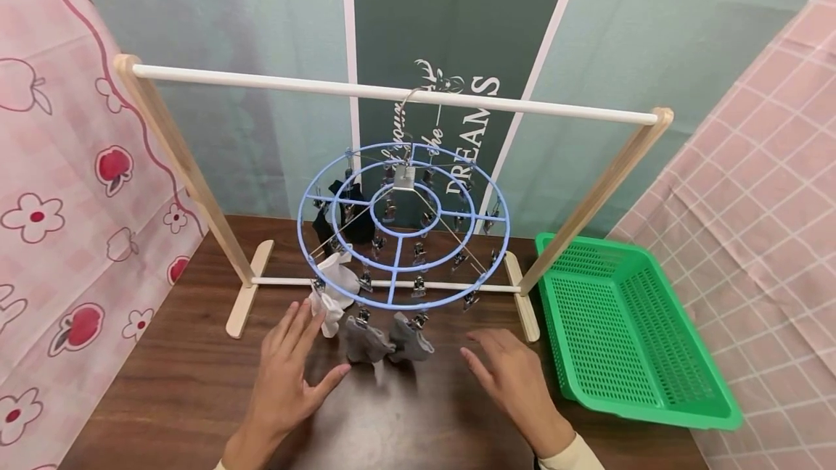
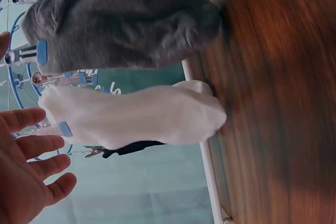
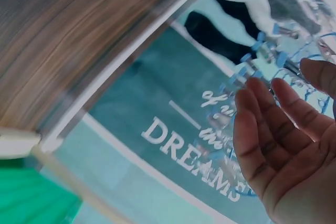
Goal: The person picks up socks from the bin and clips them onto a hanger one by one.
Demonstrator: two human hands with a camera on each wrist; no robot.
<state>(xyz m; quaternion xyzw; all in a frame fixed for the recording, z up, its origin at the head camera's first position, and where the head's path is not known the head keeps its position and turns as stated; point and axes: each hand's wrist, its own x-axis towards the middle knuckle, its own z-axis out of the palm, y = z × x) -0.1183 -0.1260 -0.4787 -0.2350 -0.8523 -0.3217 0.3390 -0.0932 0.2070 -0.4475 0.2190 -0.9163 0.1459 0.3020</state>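
Observation:
A round blue clip hanger (image 1: 400, 304) hangs by its hook from a white rail. Clipped along its near and left edge are a pair of grey socks (image 1: 411, 339), white socks (image 1: 329, 310) and, further back, black socks (image 1: 355, 217). My left hand (image 1: 284, 376), fingers spread, is beside the white socks; in the left wrist view it is near a clip holding a white sock (image 2: 136, 115). To the right of the grey socks, my right hand (image 1: 512, 383) hovers with loosely bent fingers and nothing in it. Several metal clips (image 1: 419, 286) carry nothing.
The wooden drying stand (image 1: 588, 198) spans the table (image 1: 163, 390), its feet on either side. A green plastic basket (image 1: 653, 412) stands at the right, beside the stand's right foot. Patterned curtains surround the table.

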